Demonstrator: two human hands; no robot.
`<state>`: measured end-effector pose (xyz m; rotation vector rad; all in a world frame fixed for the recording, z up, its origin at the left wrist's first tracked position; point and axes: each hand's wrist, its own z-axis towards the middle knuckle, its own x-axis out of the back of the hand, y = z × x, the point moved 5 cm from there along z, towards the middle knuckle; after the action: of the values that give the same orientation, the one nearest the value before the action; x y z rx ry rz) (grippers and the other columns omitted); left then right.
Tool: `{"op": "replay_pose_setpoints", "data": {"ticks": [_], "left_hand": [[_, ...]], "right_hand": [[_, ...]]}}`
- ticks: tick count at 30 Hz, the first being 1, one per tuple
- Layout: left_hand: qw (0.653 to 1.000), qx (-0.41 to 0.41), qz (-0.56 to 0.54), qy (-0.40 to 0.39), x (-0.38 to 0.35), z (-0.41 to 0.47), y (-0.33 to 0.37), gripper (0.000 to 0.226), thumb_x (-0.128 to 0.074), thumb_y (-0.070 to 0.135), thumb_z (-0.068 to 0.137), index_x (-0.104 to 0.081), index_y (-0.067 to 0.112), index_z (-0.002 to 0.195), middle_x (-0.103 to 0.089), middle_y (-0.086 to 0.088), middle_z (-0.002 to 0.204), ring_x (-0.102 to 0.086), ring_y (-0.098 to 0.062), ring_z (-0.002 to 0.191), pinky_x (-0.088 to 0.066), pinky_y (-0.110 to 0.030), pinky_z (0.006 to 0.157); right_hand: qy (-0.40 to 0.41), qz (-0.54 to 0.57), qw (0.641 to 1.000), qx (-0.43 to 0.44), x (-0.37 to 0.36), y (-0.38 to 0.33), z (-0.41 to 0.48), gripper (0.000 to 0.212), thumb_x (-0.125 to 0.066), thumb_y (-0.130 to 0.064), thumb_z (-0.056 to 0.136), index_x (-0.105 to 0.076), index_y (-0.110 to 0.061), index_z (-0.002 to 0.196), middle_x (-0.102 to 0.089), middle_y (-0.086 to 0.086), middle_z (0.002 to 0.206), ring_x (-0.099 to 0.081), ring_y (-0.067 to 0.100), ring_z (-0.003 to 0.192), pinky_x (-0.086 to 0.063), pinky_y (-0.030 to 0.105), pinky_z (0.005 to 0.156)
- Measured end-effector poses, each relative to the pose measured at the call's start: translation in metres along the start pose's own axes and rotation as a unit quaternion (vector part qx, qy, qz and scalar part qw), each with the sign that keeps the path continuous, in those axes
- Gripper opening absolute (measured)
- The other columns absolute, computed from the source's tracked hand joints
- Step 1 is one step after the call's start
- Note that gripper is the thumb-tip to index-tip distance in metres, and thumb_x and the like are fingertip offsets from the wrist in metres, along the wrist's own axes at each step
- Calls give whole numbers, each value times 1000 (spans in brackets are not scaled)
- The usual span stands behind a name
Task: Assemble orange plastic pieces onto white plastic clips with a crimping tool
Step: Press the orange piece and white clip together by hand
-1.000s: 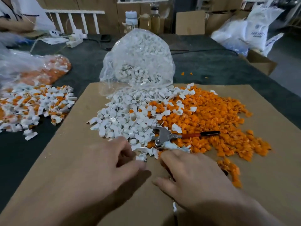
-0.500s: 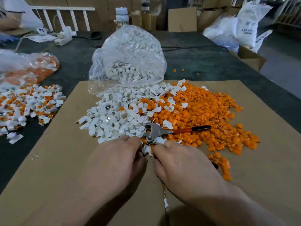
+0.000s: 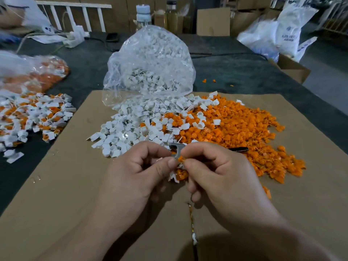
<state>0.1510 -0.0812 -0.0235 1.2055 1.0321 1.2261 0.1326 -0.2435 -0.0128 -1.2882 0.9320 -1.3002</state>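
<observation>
Grip on both sides is a fingertip pinch: the right hand (image 3: 216,172) holds one orange piece (image 3: 180,158), and the left hand (image 3: 135,172) holds what looks like a white clip (image 3: 159,159), mostly hidden. The piece sits at 3 o'clock of the clip, nearly touching. Just beyond the fingertips at 12 o'clock lies the crimping tool (image 3: 175,147), its long axis running toward 3 o'clock, so the right hand is nearer its handle. All rests on a cardboard sheet (image 3: 75,185) over the dark bench (image 3: 244,76).
</observation>
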Motion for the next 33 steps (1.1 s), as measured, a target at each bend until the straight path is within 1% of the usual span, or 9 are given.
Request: {"op": "replay_pose_setpoints", "data": {"ticks": [3, 6, 10, 15, 19, 23, 27, 31, 33], "left_hand": [[1000, 1, -23, 2, 1, 0, -6, 24, -75, 40, 72, -75, 32, 95, -62, -6, 62, -58, -15, 49, -47, -25, 46], [1000, -15, -17, 5, 0, 0, -7, 22, -78, 35, 75, -73, 33, 96, -60, -4, 61, -61, -20, 49, -50, -27, 48], [999, -30, 37, 17, 1, 0, -6, 18, -76, 41, 74, -71, 39, 91, -65, 2, 61, -63, -17, 52, -50, -22, 49], [994, -53, 94, 25, 0, -1, -2, 23, -70, 49, 71, -68, 46, 93, -65, 6, 66, -64, -17, 58, -52, -30, 53], [992, -60, 108, 25, -1, -3, -3, 22, -79, 54, 77, -67, 47, 95, -67, 7, 71, -64, -14, 60, -54, -36, 57], [982, -87, 163, 30, -3, -6, 1, 19, -72, 56, 78, -63, 53, 95, -68, 16, 77, -64, -5, 65, -50, -22, 53], [974, -102, 201, 34, -4, -6, 2, 20, -72, 49, 79, -62, 53, 95, -68, 21, 83, -65, -2, 73, -49, -21, 55], [990, -79, 114, 34, -6, -5, -1, 18, -72, 39, 73, -66, 45, 89, -67, 11, 70, -61, -4, 57, -49, -16, 51], [995, -63, 72, 37, -4, -5, -2, 21, -82, 37, 72, -68, 41, 87, -65, 6, 65, -62, -10, 55, -51, -20, 51]], "right_hand": [[11, -40, 998, 38, 2, -3, -1, 17, -58, -30, 89, -70, -38, 98, -63, -4, 77, -64, 14, 61, -52, 29, 50], [38, -195, 972, 125, 0, -15, -2, 16, -58, -23, 93, -67, -37, 96, -59, -12, 88, -63, 15, 77, -53, 28, 57], [59, -282, 944, 162, -1, -21, -2, 16, -58, -19, 94, -64, -34, 96, -54, -16, 85, -58, 8, 82, -45, 19, 61], [52, -303, 936, 173, -3, -25, -4, 13, -58, -24, 93, -55, -36, 96, -53, -12, 82, -56, 11, 75, -45, 27, 57], [42, -286, 942, 171, -4, -27, -6, 24, -59, -23, 93, -45, -41, 102, -52, -8, 89, -55, 14, 75, -46, 29, 59], [44, -303, 936, 176, -5, -29, -5, 25, -60, -22, 93, -45, -40, 99, -52, -9, 87, -55, 12, 76, -45, 27, 58], [44, -326, 927, 181, -5, -30, -6, 25, -61, -20, 94, -45, -39, 98, -52, -9, 72, -55, 11, 71, -45, 28, 55], [42, -294, 937, 183, -3, -30, -7, 19, -58, -23, 95, -47, -37, 100, -55, -9, 81, -58, 11, 73, -47, 28, 55], [40, -287, 939, 183, -4, -30, -7, 17, -58, -25, 94, -50, -38, 101, -54, -14, 88, -58, 7, 77, -47, 20, 56]]}}
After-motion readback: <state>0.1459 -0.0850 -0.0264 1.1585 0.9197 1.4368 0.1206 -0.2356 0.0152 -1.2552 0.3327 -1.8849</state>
